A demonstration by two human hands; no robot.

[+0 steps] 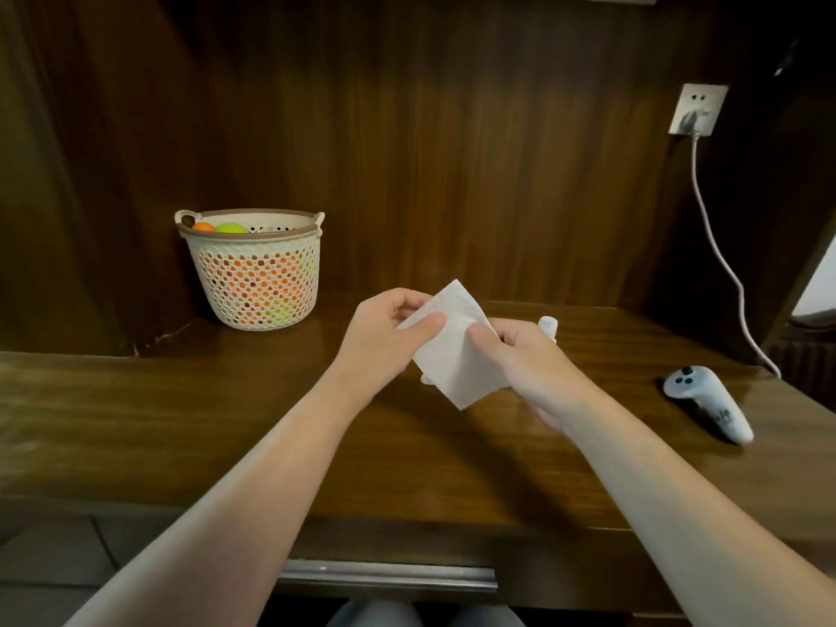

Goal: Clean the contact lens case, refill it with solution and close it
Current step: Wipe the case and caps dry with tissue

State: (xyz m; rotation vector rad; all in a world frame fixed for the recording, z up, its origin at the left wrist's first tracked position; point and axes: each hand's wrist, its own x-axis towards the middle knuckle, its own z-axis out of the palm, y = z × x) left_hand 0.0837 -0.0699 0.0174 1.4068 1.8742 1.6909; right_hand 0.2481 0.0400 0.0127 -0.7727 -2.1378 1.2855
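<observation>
Both hands hold a white folded tissue [454, 350] above the middle of the wooden desk [181, 414]. My left hand [384, 337] pinches its upper left part between thumb and fingers. My right hand [529, 364] grips its right side, thumb on top. A small white bit [426, 379] shows below the tissue's left edge; I cannot tell if it is the lens case. A white bottle tip [548, 324] pokes out behind my right hand. The lens case itself is hidden.
A perforated cream basket [258, 269] with orange and green balls stands at the back left. A white handheld controller [708, 402] lies at the right. A wall socket [696, 110] with a pale cable [719, 246] hangs at the back right. A metal drawer handle [389, 574] runs under the desk edge.
</observation>
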